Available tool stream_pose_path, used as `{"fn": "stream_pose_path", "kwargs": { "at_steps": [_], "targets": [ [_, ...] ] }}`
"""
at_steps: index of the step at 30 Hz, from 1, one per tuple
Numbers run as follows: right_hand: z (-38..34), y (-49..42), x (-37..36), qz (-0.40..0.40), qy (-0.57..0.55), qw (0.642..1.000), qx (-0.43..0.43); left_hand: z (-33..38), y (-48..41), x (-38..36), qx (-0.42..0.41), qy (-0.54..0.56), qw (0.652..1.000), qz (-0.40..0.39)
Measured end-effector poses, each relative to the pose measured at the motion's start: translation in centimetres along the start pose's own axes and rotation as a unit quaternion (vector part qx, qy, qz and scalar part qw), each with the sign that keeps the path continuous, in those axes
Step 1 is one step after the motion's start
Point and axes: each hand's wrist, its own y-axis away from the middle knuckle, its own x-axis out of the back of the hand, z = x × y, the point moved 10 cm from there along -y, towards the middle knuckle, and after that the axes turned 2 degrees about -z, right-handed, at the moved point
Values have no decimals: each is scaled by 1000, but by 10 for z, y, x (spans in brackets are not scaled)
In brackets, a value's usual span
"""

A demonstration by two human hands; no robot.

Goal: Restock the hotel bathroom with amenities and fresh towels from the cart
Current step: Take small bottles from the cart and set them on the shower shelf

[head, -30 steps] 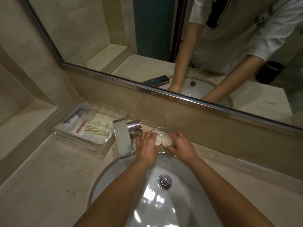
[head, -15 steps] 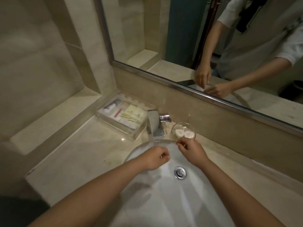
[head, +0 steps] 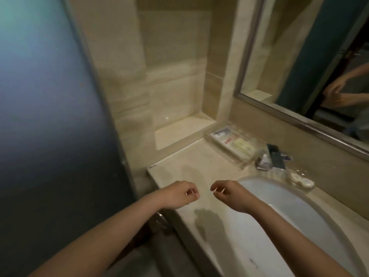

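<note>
Both hands hang over the counter (head: 199,166) just left of the sink (head: 289,212), side by side and a little apart. The left hand (head: 179,193) is out by the counter's front corner; the right hand (head: 229,194) sits right at the sink's left rim. Fingers on both are loosely curled and I can't make out anything held in either. There are pale glints at the fingertips, too small to say what they are.

The amenities are already laid out behind the sink. The tray (head: 227,154) of sachets (head: 239,144) lies at the sink's back left, against the wall under the mirror (head: 299,56). Its long side runs along that wall towards the tap (head: 277,156). The soaps (head: 299,179) sit in a glass dish (head: 286,173) at the sink's back rim, just past the tap.

From where the hands are, the tray is ahead and off to the right, so the right hand is the nearer one to it and to the dish. Bare counter lies between the hands and the tray, so a reach that way looks unhindered.

No towels and no cart show from here. My guess is the towels come next, which means turning away from the sink. A dark glass door (head: 50,116) stands well left of the sink, close against the counter's left end, and the left arm hangs over that edge, so that side looks tight
</note>
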Motion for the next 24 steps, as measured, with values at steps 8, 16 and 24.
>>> {"fn": "stream_pose_path", "kwargs": {
  "at_steps": [8,16,24],
  "targets": [
    [-196,-17,-64,-85,68,978,178,-91,171,60,99,-22,991,89],
    [-362,-33,-124,-177,105,908,365,-176,331,87,272,59,925,258],
    [-501,22,-221,-289,108,795,522,-206,498,41,404,122,803,421]
  ]
}}
